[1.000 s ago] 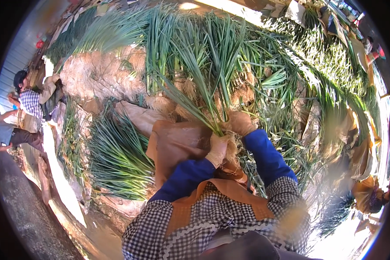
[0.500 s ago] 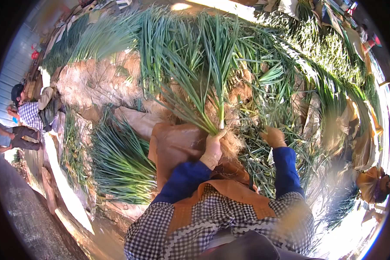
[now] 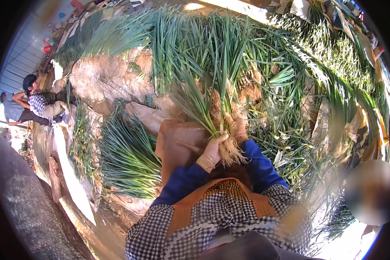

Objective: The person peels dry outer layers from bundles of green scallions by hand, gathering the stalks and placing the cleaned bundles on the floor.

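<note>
A small bunch of green onions (image 3: pixel 203 108) stands up from my lap, with its pale, stringy roots (image 3: pixel 232 151) hanging down. My left hand (image 3: pixel 212 152) is closed around the lower white stems. On the other side of the same stems, just above the roots, is my right hand (image 3: pixel 237 128), its fingers curled in on them and partly hidden. Beneath my hands a brown apron (image 3: pixel 177 141) covers my lap.
A large heap of green onions (image 3: pixel 182 47) lies ahead, with matted roots (image 3: pixel 108 78) toward the left. A neat pile (image 3: pixel 130 160) sits beside my left arm. Loose leaves (image 3: pixel 281 138) litter the right. Two people (image 3: pixel 41 99) are at the far left.
My right hand has come in from the right, away from the loose leaves, and now meets the bunch at its stems. My left hand still grips the green onions.
</note>
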Demonstrator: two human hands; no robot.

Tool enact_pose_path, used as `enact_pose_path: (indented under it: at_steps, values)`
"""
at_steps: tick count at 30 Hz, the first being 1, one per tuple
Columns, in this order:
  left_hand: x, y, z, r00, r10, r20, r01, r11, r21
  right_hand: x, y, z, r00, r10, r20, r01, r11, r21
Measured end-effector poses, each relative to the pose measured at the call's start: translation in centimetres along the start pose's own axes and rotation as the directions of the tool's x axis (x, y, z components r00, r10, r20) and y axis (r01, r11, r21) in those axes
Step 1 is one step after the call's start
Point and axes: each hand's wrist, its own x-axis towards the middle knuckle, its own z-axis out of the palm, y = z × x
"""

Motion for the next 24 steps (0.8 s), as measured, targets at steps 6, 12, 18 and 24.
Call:
enact_pose_path:
  at_steps: [6, 12, 18, 24]
  values:
    - [0.2, -0.4, 0.2, 0.956, -0.104, 0.274, 0.224, 0.863, -0.453, -3.6, -2.7, -0.2, 0.960, -0.271, 0.070, 0.280, 0.935, -0.218]
    - [2.9, -3.3, -2.5, 0.969, -0.019, 0.248, 0.135, 0.877, -0.461, -5.6, -4.6, 0.7, 0.965, -0.140, -0.224, 0.190, 0.957, 0.218]
    - [2.9, -2.8, -0.9, 0.823, 0.097, 0.559, 0.313, 0.743, -0.591, -6.8, -5.8, -0.3, 0.965, -0.081, -0.251, 0.128, 0.976, 0.176]
    - [3.7, -2.6, -3.0, 0.829, -0.005, 0.560, 0.361, 0.769, -0.528, -2.9, 1.5, -1.7, 0.993, -0.010, -0.122, 0.014, 0.999, 0.040]
